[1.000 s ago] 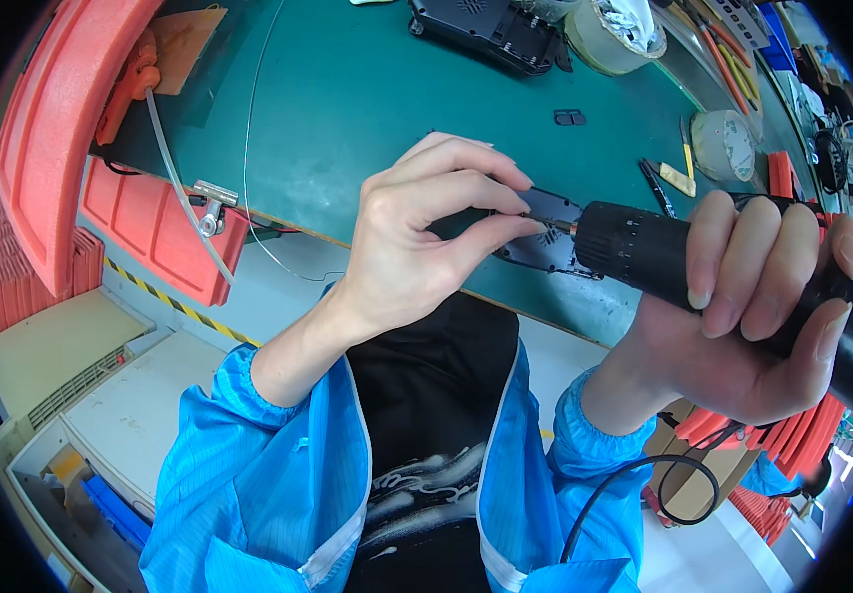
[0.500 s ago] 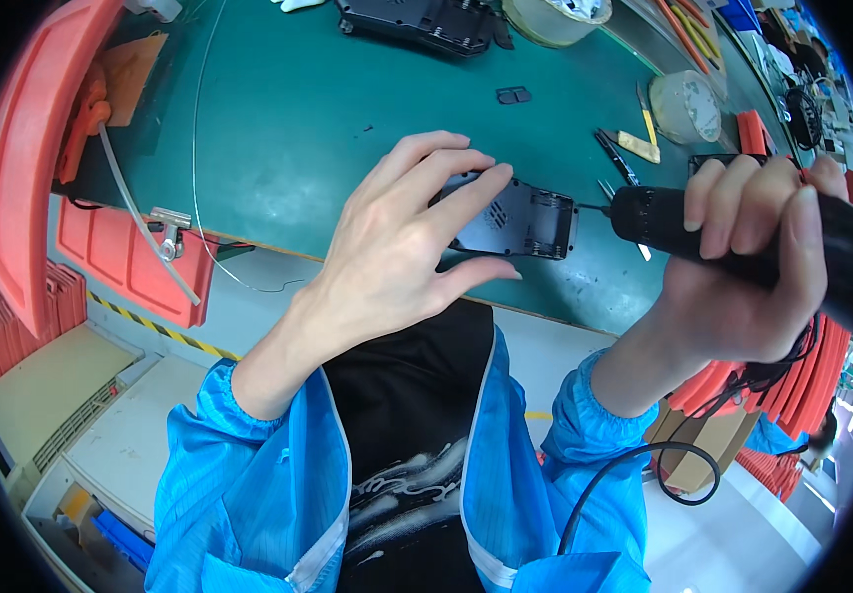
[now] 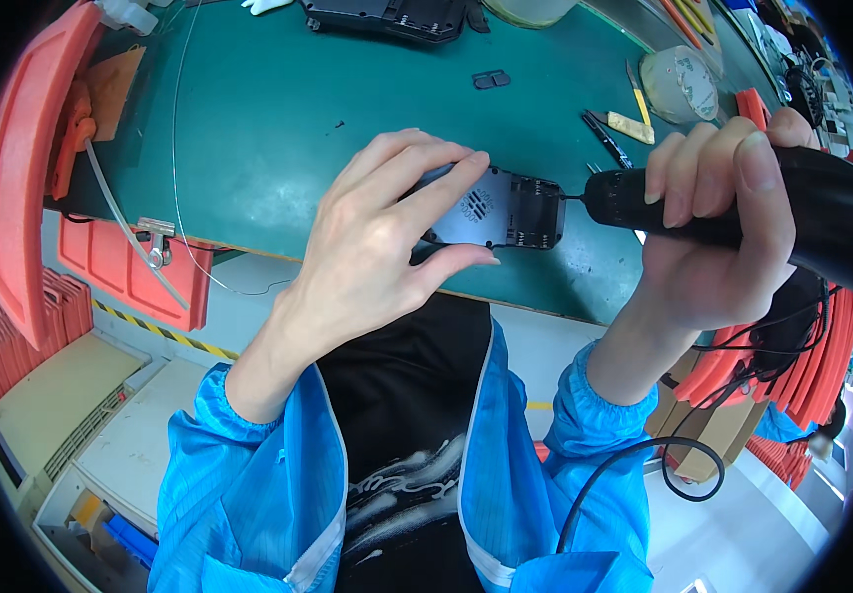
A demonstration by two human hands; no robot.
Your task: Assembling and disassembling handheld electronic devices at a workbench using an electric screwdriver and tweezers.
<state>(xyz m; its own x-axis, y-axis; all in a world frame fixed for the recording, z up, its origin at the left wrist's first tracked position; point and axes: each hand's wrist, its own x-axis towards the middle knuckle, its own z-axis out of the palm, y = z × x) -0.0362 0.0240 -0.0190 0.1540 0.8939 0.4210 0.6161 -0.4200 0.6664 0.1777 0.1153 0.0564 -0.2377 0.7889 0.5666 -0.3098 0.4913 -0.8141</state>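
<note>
My left hand (image 3: 372, 222) is wrapped over a black handheld device (image 3: 491, 206), thumb on its near side and fingers on its far side. The device lies on the green mat with a round speaker grille and an uncovered battery compartment (image 3: 537, 213) facing up. Its left part is hidden under my palm. My right hand (image 3: 718, 222) is closed around a black electric screwdriver (image 3: 616, 198) held nearly level. The thin bit points left at the device's right end; whether it touches a screw I cannot tell.
A small black cover (image 3: 492, 79) lies beyond the device. A larger black housing (image 3: 387, 18) sits at the back. A black pen-like tool (image 3: 606, 138), a yellow-handled knife (image 3: 634, 124) and a tape roll (image 3: 681, 84) are at the right. A cable (image 3: 634, 450) loops by my right sleeve.
The whole view has shifted slightly, so the mat and its things appear further up and left. The device has turned a little under my left hand. Both hands keep their grips.
</note>
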